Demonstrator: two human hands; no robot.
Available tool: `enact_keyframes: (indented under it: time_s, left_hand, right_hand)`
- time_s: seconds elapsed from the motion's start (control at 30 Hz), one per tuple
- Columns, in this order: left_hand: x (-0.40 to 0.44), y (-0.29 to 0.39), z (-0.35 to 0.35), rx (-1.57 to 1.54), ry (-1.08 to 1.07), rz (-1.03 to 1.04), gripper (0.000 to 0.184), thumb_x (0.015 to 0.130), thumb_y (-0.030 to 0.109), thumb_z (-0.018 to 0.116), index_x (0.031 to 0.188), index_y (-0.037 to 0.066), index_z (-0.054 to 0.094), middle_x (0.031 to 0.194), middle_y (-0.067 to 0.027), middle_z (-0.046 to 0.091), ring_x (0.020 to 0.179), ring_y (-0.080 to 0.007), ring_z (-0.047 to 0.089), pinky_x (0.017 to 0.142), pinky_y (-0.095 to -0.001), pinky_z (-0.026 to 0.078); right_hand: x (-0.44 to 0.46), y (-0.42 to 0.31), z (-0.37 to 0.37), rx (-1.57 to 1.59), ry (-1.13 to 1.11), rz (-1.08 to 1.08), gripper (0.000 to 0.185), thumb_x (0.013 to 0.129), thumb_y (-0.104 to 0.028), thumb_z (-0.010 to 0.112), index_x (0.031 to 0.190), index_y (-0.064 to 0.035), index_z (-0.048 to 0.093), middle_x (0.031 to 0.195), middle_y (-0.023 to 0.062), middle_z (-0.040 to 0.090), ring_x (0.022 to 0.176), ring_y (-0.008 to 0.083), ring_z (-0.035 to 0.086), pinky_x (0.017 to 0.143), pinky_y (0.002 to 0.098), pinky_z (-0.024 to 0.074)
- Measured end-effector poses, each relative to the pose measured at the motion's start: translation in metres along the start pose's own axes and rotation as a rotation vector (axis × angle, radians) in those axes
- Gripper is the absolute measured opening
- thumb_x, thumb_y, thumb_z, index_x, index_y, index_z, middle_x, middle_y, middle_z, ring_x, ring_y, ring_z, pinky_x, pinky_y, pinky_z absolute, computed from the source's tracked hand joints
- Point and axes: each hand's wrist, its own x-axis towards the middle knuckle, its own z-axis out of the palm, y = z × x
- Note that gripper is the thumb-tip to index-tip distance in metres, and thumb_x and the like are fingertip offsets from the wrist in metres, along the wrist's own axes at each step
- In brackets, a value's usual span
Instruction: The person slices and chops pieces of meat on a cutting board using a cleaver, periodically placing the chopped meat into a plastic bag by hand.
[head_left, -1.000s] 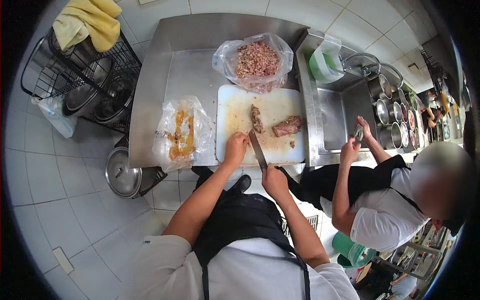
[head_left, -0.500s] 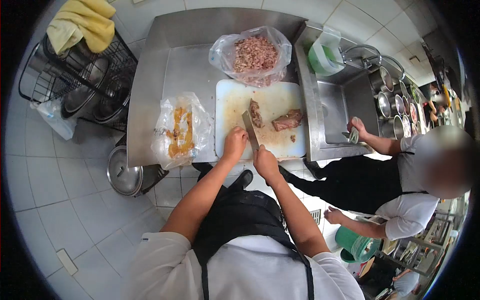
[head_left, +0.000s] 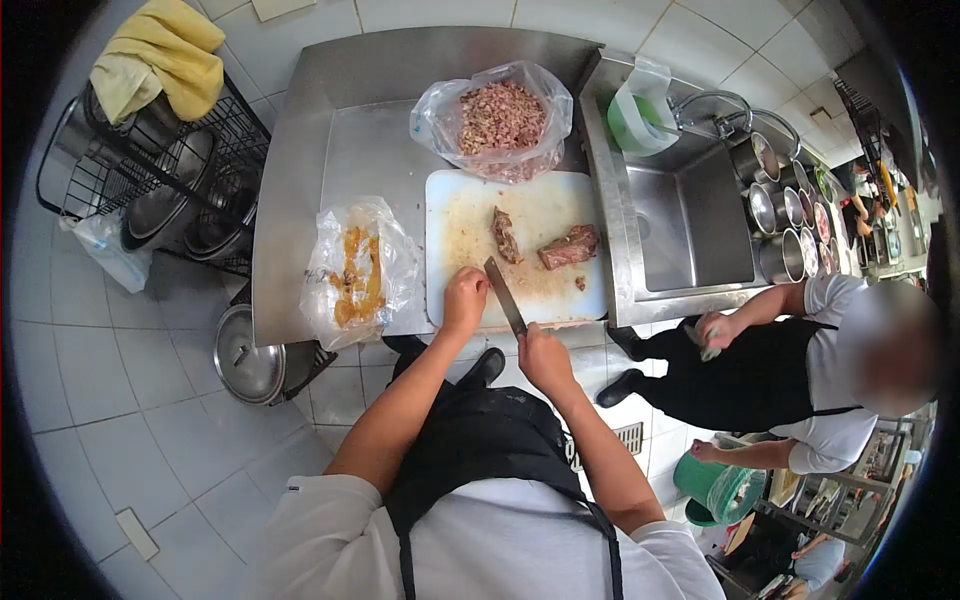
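Observation:
My right hand (head_left: 545, 358) is wrapped round the handle of a knife (head_left: 507, 298), whose broad blade points up and left over the near part of the white cutting board (head_left: 450, 215). Just left of the blade is my left hand (head_left: 465, 300), its fingers curled closed; whether anything is inside them is hidden. Beyond the blade tip lies a narrow piece of cooked meat (head_left: 506, 236). A thicker chunk of meat (head_left: 568, 248) rests farther right on the board, with a small scrap (head_left: 580, 284) below it.
Behind the board stands an open plastic bag of chopped meat (head_left: 502, 118). A clear bag with yellow-orange food (head_left: 357, 280) lies left on the steel counter (head_left: 375, 130). Right of it is a sink (head_left: 690, 220). A co-worker (head_left: 760, 380) stands close at my right, holding a cloth.
The knife has drawn back slightly from the narrow meat piece, its blade now lower. The co-worker's hand has moved from over the sink to in front of the apron.

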Motion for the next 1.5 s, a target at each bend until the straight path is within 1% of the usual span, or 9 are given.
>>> enact_keyframes:
  time_s: [0.47, 0.77, 0.9, 1.03, 1.07, 1.17, 1.2, 1.3, 1.5]
  left_hand:
    - [0.004, -0.001, 0.001, 0.117, -0.037, 0.019, 0.005, 0.082, -0.003, 0.074, 0.086, -0.003, 0.071, 0.091, -0.0163, 0.07, 0.081, -0.0354, 0.071, 0.072, -0.0425, 0.056]
    - [0.021, 0.003, 0.003, 0.073, 0.012, 0.005, 0.006, 0.082, -0.003, 0.072, 0.085, -0.001, 0.068, 0.092, -0.0161, 0.069, 0.083, -0.0382, 0.068, 0.074, -0.0456, 0.055]
    - [0.035, 0.04, 0.0, 0.209, 0.091, 0.315, 0.011, 0.086, 0.0, 0.071, 0.097, 0.001, 0.073, 0.106, -0.0136, 0.07, 0.1, -0.0323, 0.069, 0.086, -0.0444, 0.056]
    - [0.061, 0.074, 0.051, 0.162, -0.222, 0.434, 0.027, 0.084, 0.008, 0.074, 0.11, 0.0, 0.069, 0.109, -0.0164, 0.068, 0.103, -0.0342, 0.067, 0.087, -0.045, 0.056]
    - [0.069, 0.082, 0.069, 0.214, -0.296, 0.442, 0.035, 0.083, 0.01, 0.076, 0.116, 0.0, 0.067, 0.11, -0.0177, 0.067, 0.104, -0.0347, 0.067, 0.087, -0.0453, 0.057]
    - [0.083, 0.088, 0.111, 0.432, -0.428, 0.461, 0.057, 0.08, 0.016, 0.08, 0.129, -0.001, 0.058, 0.113, -0.0207, 0.065, 0.103, -0.0353, 0.067, 0.088, -0.0457, 0.057]
    - [0.087, 0.089, 0.12, 0.515, -0.453, 0.464, 0.064, 0.078, 0.018, 0.082, 0.133, -0.001, 0.055, 0.113, -0.0214, 0.064, 0.103, -0.0354, 0.067, 0.089, -0.0457, 0.058]
    - [0.099, 0.085, 0.134, 0.567, -0.543, 0.447, 0.065, 0.08, 0.025, 0.08, 0.133, -0.002, 0.054, 0.113, -0.0226, 0.066, 0.104, -0.036, 0.069, 0.088, -0.045, 0.059]
    - [0.142, 0.074, 0.105, -0.136, -0.771, -0.363, 0.055, 0.09, 0.042, 0.071, 0.12, -0.002, 0.062, 0.108, -0.0202, 0.07, 0.101, -0.0283, 0.071, 0.084, -0.0384, 0.056]
  right_hand:
    - [0.041, 0.0, 0.043, 0.041, 0.052, -0.002, 0.013, 0.097, -0.011, 0.054, 0.093, 0.0015, 0.057, 0.074, 0.0294, 0.069, 0.07, 0.0476, 0.072, 0.064, 0.0567, 0.0585]
    - [0.0, 0.038, 0.012, 0.082, 0.058, -0.071, 0.022, 0.1, -0.021, 0.058, 0.097, 0.0017, 0.059, 0.077, 0.0286, 0.07, 0.072, 0.0484, 0.07, 0.068, 0.0579, 0.0568]
    - [-0.019, 0.045, -0.005, 0.204, 0.206, 0.155, 0.03, 0.102, -0.026, 0.061, 0.099, 0.0035, 0.062, 0.08, 0.0288, 0.07, 0.072, 0.0512, 0.068, 0.069, 0.0602, 0.054]
    - [-0.037, 0.058, -0.003, 0.565, 0.42, 0.345, 0.031, 0.103, -0.025, 0.062, 0.103, 0.0062, 0.062, 0.079, 0.0311, 0.069, 0.077, 0.0524, 0.068, 0.07, 0.0577, 0.0529]
    - [-0.039, 0.078, 0.016, 0.55, 0.404, 0.41, 0.028, 0.104, -0.024, 0.062, 0.108, 0.0036, 0.065, 0.062, 0.0141, 0.061, 0.058, 0.0215, 0.065, 0.056, 0.0408, 0.0513]
    - [-0.054, 0.077, 0.001, 0.58, 0.369, 0.564, 0.029, 0.104, -0.024, 0.062, 0.11, 0.0033, 0.065, 0.066, 0.0192, 0.064, 0.06, 0.0309, 0.068, 0.058, 0.0461, 0.0523]
    - [-0.058, 0.076, 0.001, 0.407, 0.498, 0.417, 0.027, 0.103, -0.023, 0.061, 0.106, 0.0029, 0.064, 0.072, 0.0258, 0.068, 0.066, 0.0431, 0.07, 0.062, 0.0539, 0.0526]
    - [-0.064, 0.075, -0.006, 0.125, 0.374, 0.518, 0.024, 0.101, -0.022, 0.061, 0.098, 0.0019, 0.062, 0.078, 0.0307, 0.068, 0.073, 0.0518, 0.068, 0.067, 0.0606, 0.0522]
    - [-0.032, 0.065, 0.005, 0.064, 0.371, 0.436, 0.019, 0.097, -0.017, 0.063, 0.098, -0.0002, 0.055, 0.074, 0.0294, 0.068, 0.069, 0.0491, 0.069, 0.064, 0.0604, 0.0544]
